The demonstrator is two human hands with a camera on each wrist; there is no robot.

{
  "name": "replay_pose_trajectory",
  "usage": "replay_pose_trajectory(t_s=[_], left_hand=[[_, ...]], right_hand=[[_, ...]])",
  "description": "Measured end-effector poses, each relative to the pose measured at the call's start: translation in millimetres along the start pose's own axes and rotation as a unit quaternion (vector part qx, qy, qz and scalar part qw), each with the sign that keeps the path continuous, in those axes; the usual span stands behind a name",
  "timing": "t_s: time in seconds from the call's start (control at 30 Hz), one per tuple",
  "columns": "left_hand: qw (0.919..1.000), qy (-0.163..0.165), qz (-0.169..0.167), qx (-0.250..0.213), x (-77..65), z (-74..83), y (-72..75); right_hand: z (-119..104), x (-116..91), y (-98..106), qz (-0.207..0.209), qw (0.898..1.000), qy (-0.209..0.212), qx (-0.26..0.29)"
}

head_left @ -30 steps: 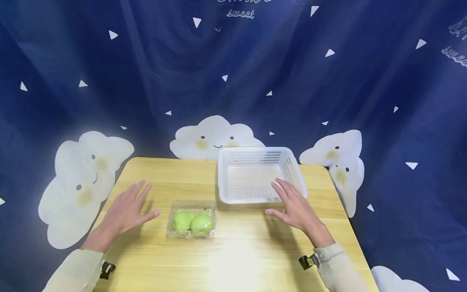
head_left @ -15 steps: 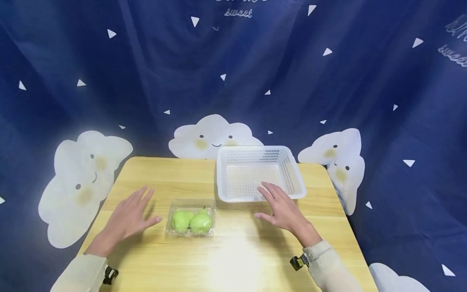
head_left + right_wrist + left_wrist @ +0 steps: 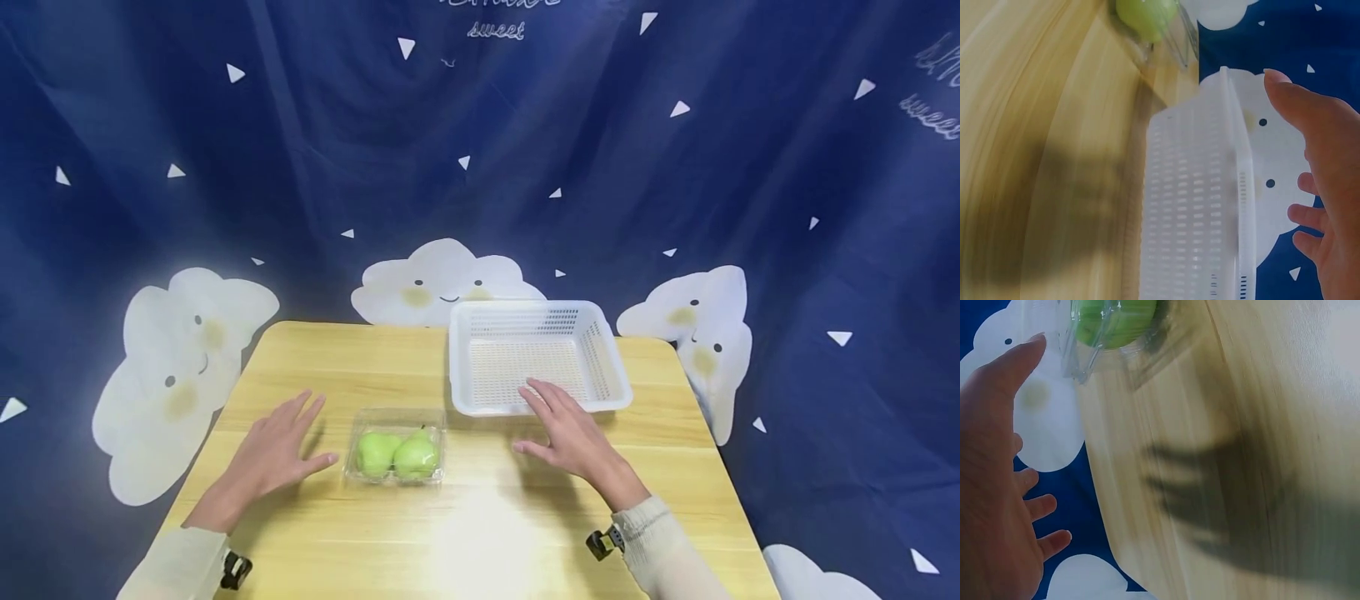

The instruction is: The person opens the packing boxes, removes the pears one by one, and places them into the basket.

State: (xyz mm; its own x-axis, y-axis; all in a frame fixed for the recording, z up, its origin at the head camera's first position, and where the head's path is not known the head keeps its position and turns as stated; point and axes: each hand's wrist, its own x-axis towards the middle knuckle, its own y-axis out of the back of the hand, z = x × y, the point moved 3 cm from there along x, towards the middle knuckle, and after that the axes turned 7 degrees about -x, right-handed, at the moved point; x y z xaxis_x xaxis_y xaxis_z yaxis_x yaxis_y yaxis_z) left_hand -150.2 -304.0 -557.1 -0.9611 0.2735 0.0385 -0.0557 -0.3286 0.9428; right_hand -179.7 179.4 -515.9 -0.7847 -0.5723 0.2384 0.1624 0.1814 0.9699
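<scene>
A clear plastic clamshell box (image 3: 394, 418) sits on the table, left of its middle, with two green pears (image 3: 416, 457) inside. To its left hovers my left hand (image 3: 273, 450), fingers spread and thumb pointing at the box, touching nothing. My right hand (image 3: 566, 437) is held in the air right of the box, its fingers extended over the near rim of a white perforated basket (image 3: 540, 408); it grips nothing. The left wrist view shows the box's corner and part of one pear (image 3: 1116, 322) beyond my thumb. In the right wrist view the basket's side wall (image 3: 1185, 200) stands beside my hand.
The light wooden table (image 3: 360, 358) has rounded far corners, and the basket stands at its back edge. Behind it hangs a dark blue curtain (image 3: 420, 117) with clouds and small triangles. A bright glare (image 3: 483, 542) lies on the near tabletop.
My right hand has moved left, toward the box. My left hand has shifted slightly right and nearer to me. The box and basket have stayed in place.
</scene>
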Motion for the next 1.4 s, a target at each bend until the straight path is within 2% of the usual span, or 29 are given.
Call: replay_pose_trajectory(t_s=[0.17, 0.37, 0.6, 0.77, 1.07, 1.4], left_hand=[[0.9999, -0.005, -0.005, -0.008, -0.5, 3.6, -9.1], [0.9999, -0.002, -0.003, -0.012, -7.7, 4.2, -14.2], [0.9994, 0.005, -0.007, -0.034, -12.4, 2.6, -22.1], [0.9991, 0.003, -0.013, -0.04, -15.2, 3.8, -27.4], [0.9982, -0.002, 0.004, -0.06, -21.8, 7.8, -43.8], [0.9956, 0.023, -0.005, -0.091, -24.2, 9.8, -47.1]], right_hand=[[-2.7, -1.0, -2.6, 0.009, 1.0, 0.006, 0.002], [-13.4, 5.4, -8.1, 0.02, 0.999, 0.023, 0.013], [-27.7, 10.8, -16.3, 0.01, 0.999, 0.024, 0.018], [-37.5, 11.2, -23.3, 0.019, 0.999, 0.038, 0.019], [-49.3, 15.4, -26.0, 0.021, 0.998, 0.051, 0.026], [-59.9, 23.4, -34.0, 0.014, 0.998, 0.064, 0.018]])
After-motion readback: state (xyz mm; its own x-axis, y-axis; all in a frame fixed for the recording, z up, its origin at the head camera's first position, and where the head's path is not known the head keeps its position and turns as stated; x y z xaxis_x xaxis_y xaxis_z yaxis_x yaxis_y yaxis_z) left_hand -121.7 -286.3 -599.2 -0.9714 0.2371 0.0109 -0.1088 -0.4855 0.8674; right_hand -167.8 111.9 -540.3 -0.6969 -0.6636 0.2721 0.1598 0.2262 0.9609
